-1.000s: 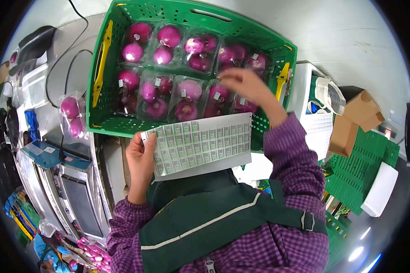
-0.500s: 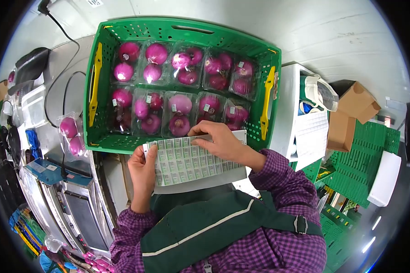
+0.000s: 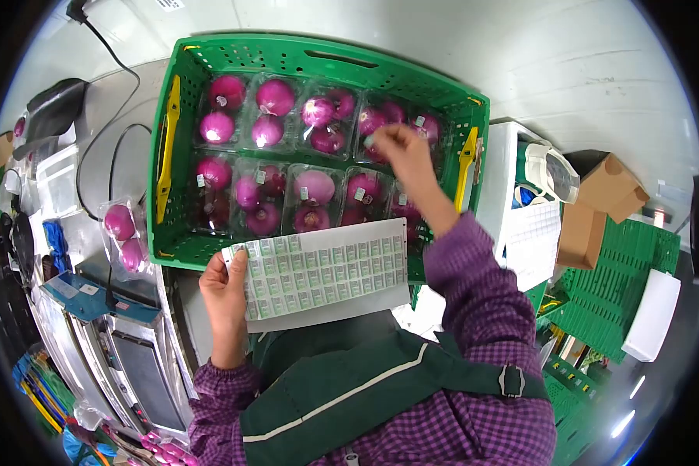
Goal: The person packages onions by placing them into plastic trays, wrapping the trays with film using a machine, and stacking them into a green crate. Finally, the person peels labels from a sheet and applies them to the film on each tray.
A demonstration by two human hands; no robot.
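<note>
My left hand [image 3: 227, 293] grips the left edge of a label sheet [image 3: 326, 268] covered with rows of small stickers, held below a green crate [image 3: 167, 221]. The crate holds several clear packs of red onions [image 3: 260, 194] in two rows. My right hand [image 3: 402, 151] reaches into the crate over the far right packs, its fingertips pinched on a small white sticker [image 3: 369, 140] just above an onion pack.
A loose onion pack [image 3: 124, 229] lies left of the crate beside a scale [image 3: 109, 287] and cables. A white box [image 3: 512, 202], a cardboard box [image 3: 598, 202] and stacked green crates [image 3: 613, 295] stand at the right.
My right hand left the label sheet and moved up into the crate's far right packs with a sticker pinched. The sheet shifted slightly left.
</note>
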